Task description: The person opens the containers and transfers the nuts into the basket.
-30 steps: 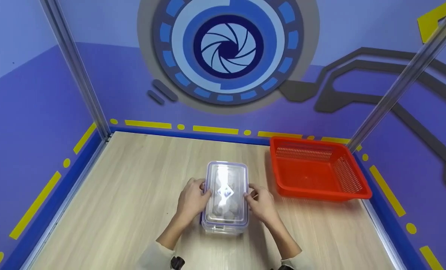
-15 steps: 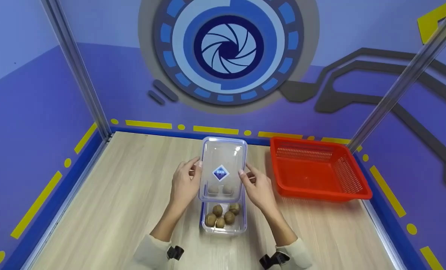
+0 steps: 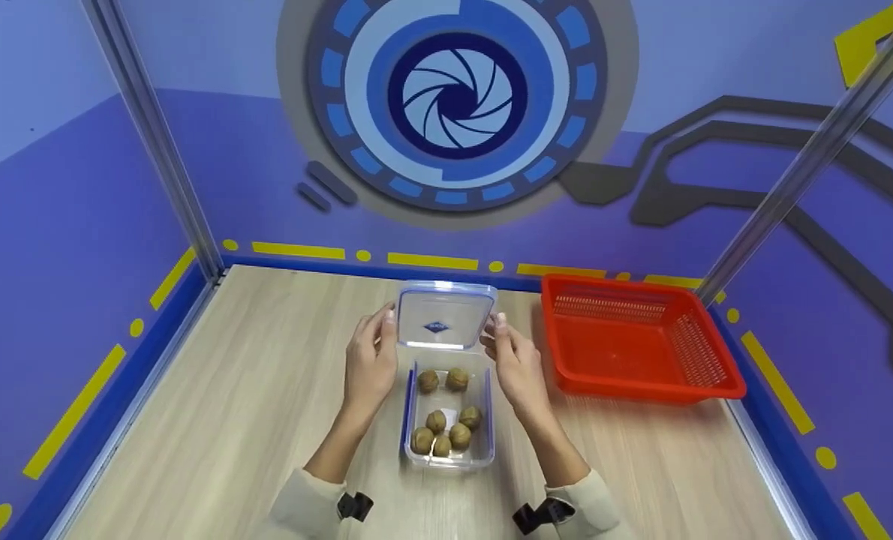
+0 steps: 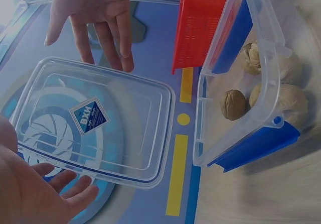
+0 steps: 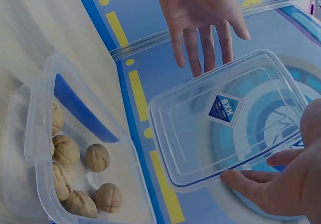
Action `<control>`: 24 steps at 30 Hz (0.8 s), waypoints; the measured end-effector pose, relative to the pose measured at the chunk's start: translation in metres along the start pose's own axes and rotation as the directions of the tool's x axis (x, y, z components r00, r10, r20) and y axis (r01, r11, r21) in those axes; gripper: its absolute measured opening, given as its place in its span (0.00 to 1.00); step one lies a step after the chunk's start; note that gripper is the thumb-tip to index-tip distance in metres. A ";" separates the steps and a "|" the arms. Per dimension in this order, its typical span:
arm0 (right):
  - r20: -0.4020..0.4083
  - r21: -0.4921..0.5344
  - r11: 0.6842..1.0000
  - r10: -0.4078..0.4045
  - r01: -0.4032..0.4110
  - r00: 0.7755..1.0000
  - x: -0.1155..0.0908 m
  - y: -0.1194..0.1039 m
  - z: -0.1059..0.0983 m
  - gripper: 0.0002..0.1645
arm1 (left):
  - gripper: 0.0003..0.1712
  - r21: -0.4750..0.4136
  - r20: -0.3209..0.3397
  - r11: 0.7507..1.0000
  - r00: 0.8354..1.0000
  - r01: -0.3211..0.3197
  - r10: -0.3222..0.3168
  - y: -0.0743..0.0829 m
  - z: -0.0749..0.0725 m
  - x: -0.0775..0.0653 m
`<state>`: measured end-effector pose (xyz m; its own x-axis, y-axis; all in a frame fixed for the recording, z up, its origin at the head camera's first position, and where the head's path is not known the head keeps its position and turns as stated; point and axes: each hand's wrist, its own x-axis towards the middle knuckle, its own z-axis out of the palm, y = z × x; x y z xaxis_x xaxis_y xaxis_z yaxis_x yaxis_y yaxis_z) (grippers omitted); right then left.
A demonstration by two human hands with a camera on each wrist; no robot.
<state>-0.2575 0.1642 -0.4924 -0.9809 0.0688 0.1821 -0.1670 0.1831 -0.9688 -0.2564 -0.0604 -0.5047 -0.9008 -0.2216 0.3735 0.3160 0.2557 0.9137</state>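
Observation:
A clear plastic lid (image 3: 446, 319) with a blue diamond label stands tilted up behind the clear food container (image 3: 488, 405). My left hand (image 3: 371, 360) is at its left edge and my right hand (image 3: 520, 367) at its right edge. The fingers look mostly straight, and the lid is between the two hands. Several walnuts (image 3: 459, 436) lie in the uncovered container, which sits on the table. In the left wrist view the lid (image 4: 125, 128) hangs beyond the container, with the right hand (image 4: 95, 13) along its far edge. Exact finger contact is partly hidden.
A red plastic basket (image 3: 615, 382) with slotted walls stands at the back right of the wooden table (image 3: 266, 375). Blue printed panels (image 3: 229, 172) enclose the back and sides, with metal posts (image 3: 154, 142) in the corners.
The lid has come off the container, moved back and tipped upright, uncovering the walnuts. Both hands have moved back with it. The container and the basket stay in place.

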 end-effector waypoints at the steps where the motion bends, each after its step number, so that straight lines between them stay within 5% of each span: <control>1: 0.002 0.051 0.999 0.004 -0.004 1.000 0.001 0.000 0.000 0.39 | 0.26 -0.017 0.001 1.000 1.000 0.019 -0.019 0.000 0.000 0.000; 5: 0.009 0.215 0.976 0.022 -0.024 1.000 0.003 0.003 0.000 0.40 | 0.29 -0.132 0.049 0.983 0.991 0.130 -0.125 0.000 -0.003 0.001; 9: -0.021 0.283 0.958 0.054 -0.045 0.998 0.004 0.007 0.001 0.38 | 0.32 -0.262 0.109 0.937 0.972 0.231 -0.210 0.000 -0.006 0.002; 18: -0.073 0.162 0.987 0.020 -0.008 0.997 0.003 0.022 0.001 0.19 | 0.21 -0.333 0.191 0.889 0.946 0.313 -0.262 -0.012 -0.010 0.000; 24: -0.074 0.155 0.988 0.018 -0.007 0.997 0.004 0.028 0.001 0.17 | 0.20 -0.343 0.227 0.874 0.933 0.345 -0.280 -0.021 -0.011 0.000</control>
<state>-0.2663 0.1689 -0.5186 -0.9737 0.1444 0.1761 -0.1737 0.0288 -0.9844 -0.2599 -0.0762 -0.5224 -0.9963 -0.0648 0.0564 0.0670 -0.1756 0.9822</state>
